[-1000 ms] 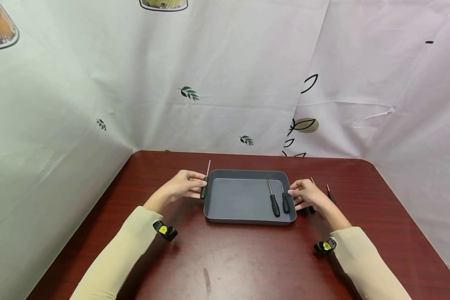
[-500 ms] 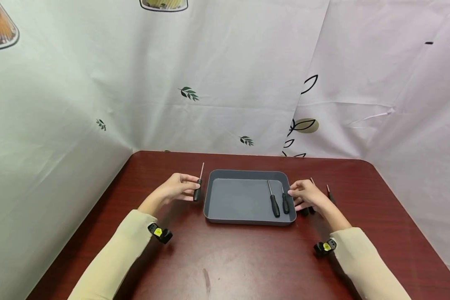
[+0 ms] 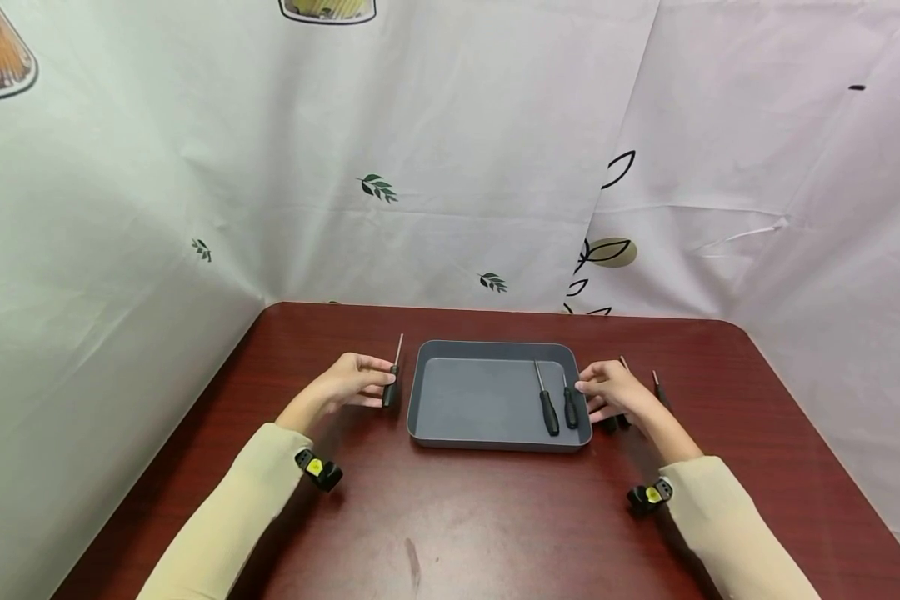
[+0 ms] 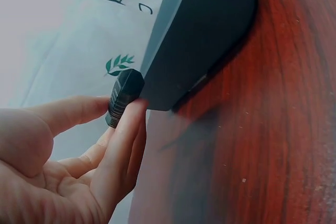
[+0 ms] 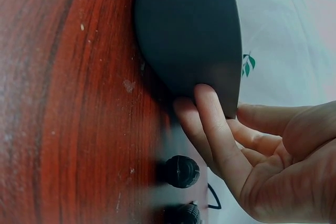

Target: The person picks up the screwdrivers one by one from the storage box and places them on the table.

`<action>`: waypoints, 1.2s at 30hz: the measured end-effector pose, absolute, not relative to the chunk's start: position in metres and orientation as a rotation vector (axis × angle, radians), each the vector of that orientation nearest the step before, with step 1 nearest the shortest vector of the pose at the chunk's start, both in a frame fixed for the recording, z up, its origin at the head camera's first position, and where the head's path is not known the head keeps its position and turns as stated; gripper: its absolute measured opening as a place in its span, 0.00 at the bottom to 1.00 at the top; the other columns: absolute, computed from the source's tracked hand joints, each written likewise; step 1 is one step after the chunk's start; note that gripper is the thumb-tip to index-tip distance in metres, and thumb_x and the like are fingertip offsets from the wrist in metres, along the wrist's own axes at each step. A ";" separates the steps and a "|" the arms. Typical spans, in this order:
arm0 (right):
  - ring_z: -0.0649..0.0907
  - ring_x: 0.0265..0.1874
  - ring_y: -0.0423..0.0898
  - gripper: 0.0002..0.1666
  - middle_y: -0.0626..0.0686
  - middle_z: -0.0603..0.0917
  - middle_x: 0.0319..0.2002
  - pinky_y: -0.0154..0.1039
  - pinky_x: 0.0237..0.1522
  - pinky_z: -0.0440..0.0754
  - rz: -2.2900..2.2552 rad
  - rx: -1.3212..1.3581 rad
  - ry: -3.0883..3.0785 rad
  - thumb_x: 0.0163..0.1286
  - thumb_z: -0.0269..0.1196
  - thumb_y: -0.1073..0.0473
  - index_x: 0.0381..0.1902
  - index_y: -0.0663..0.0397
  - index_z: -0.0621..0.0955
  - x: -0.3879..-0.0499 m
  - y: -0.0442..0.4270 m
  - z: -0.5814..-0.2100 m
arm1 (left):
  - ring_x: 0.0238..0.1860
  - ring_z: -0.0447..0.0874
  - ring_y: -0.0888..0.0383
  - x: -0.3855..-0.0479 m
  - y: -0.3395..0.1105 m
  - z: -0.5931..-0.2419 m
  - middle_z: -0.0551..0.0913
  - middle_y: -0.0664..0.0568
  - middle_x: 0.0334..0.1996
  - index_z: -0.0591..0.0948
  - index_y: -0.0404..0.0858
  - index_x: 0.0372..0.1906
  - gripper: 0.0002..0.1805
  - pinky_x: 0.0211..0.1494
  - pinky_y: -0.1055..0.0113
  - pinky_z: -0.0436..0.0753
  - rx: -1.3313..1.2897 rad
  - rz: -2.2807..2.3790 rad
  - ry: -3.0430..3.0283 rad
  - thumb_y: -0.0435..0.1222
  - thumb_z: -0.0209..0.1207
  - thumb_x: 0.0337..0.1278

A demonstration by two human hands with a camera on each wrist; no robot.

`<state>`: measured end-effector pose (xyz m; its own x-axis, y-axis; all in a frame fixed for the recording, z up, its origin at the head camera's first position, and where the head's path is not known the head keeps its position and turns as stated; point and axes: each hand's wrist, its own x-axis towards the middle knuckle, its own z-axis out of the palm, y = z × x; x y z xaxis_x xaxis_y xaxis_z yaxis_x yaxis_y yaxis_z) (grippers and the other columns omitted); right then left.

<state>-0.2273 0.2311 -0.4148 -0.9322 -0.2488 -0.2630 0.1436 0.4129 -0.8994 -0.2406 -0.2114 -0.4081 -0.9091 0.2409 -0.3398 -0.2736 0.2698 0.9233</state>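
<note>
My left hand (image 3: 347, 383) pinches a screwdriver (image 3: 390, 392) by its black handle, just left of the grey tray (image 3: 457, 404). Its shaft points up and away from me. Close up in the left wrist view, the handle end (image 4: 126, 90) sits between thumb and fingers, above the tabletop. On the tray's right side, my right hand (image 3: 615, 389) grips the wall, with the thumb at the rim and fingertips (image 5: 206, 98) against the outer face. Inside the tray, towards the right, lie a longer screwdriver (image 3: 549, 410) and a shorter one (image 3: 571, 408).
Beyond my right hand, more black-handled screwdrivers lie on the table, one (image 3: 661, 390) farther right and others partly hidden by the hand. Two handle ends (image 5: 182, 171) show beneath my fingers in the right wrist view. White patterned cloth (image 3: 435, 167) hangs behind the red-brown table (image 3: 495, 517).
My left hand has shifted left, away from the tray's edge, and slightly lower, carrying the screwdriver with it. The right hand and the tray have stayed put.
</note>
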 end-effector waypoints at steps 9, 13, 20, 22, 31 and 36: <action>0.85 0.26 0.47 0.20 0.63 0.83 0.41 0.45 0.29 0.90 -1.514 -0.063 2.325 0.77 0.56 0.66 0.58 0.79 0.69 -0.227 0.231 -0.417 | 0.35 0.85 0.57 -0.242 -0.212 -0.418 0.84 0.46 0.39 0.74 0.25 0.62 0.23 0.42 0.59 0.90 -0.058 1.635 2.165 0.30 0.62 0.66; 0.85 0.26 0.47 0.20 0.63 0.83 0.41 0.45 0.30 0.90 -1.512 -0.058 2.329 0.77 0.56 0.66 0.58 0.79 0.70 -0.227 0.230 -0.417 | 0.36 0.86 0.56 -0.243 -0.211 -0.421 0.84 0.44 0.42 0.74 0.24 0.61 0.22 0.42 0.58 0.90 -0.054 1.642 2.155 0.29 0.62 0.66; 0.85 0.26 0.46 0.19 0.64 0.83 0.41 0.44 0.29 0.90 -1.514 -0.069 2.334 0.76 0.56 0.67 0.57 0.80 0.70 -0.227 0.231 -0.417 | 0.38 0.86 0.55 -0.244 -0.209 -0.421 0.83 0.41 0.43 0.73 0.22 0.61 0.22 0.42 0.57 0.90 -0.078 1.645 2.160 0.27 0.60 0.67; 0.85 0.26 0.46 0.19 0.64 0.82 0.41 0.44 0.29 0.90 -1.513 -0.068 2.339 0.76 0.56 0.67 0.57 0.79 0.70 -0.227 0.231 -0.417 | 0.38 0.86 0.55 -0.244 -0.208 -0.421 0.83 0.40 0.44 0.73 0.21 0.61 0.21 0.41 0.58 0.90 -0.081 1.640 2.166 0.26 0.59 0.67; 0.85 0.26 0.46 0.19 0.63 0.82 0.40 0.44 0.29 0.90 -1.513 -0.082 2.336 0.76 0.56 0.67 0.57 0.80 0.70 -0.227 0.231 -0.416 | 0.36 0.86 0.56 -0.246 -0.205 -0.424 0.84 0.42 0.41 0.74 0.20 0.60 0.20 0.39 0.58 0.90 -0.090 1.641 2.191 0.25 0.59 0.66; 0.85 0.26 0.46 0.19 0.62 0.83 0.39 0.44 0.29 0.90 -1.518 -0.066 2.331 0.77 0.55 0.67 0.57 0.80 0.70 -0.227 0.230 -0.416 | 0.33 0.86 0.57 -0.248 -0.204 -0.428 0.85 0.44 0.38 0.75 0.20 0.58 0.19 0.38 0.58 0.90 -0.079 1.631 2.212 0.24 0.61 0.64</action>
<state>-0.2268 0.2305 -0.4159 -0.9351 -0.2301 -0.2693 0.1532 0.4229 -0.8931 -0.2483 -0.2037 -0.4283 -0.9223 0.1827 -0.3405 -0.2713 0.3214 0.9073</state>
